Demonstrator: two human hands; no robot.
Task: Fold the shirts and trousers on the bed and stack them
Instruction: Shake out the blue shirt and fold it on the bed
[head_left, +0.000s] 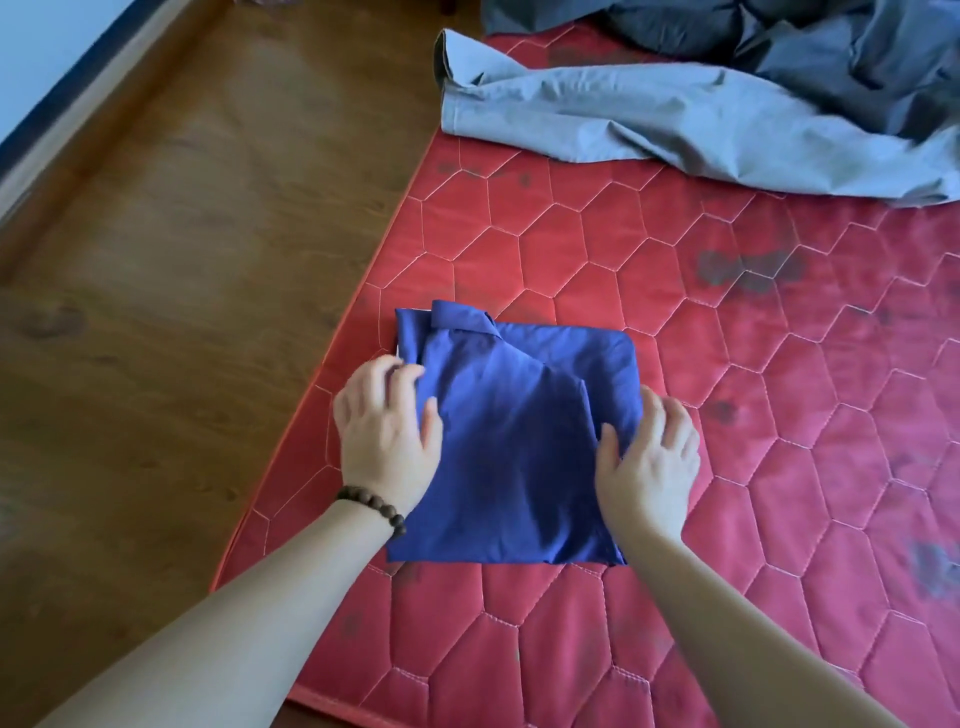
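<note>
Nearest the camera, two bare forearms reach in over the near edge of the bed (675, 291), a red quilted mattress with dark blotches. A folded blue shirt (519, 441) lies flat by the bed's left edge, collar at its far left corner. The left hand (387, 434), with a dark bead bracelet (375, 506) at the wrist, rests on the shirt's left side, thumb laid on the cloth and fingers curled over its edge; how far they tuck under is hidden. The right hand (649, 460) takes the shirt's right edge, thumb on top and fingers curved round the fold. Further back, a crumpled grey garment (649, 119) sprawls across the bed, its right part cut off. Behind it, at the far edge, darker grey clothes (779, 36) lie heaped, blurred. Brown wooden floor (182, 260) runs along the left.
</note>
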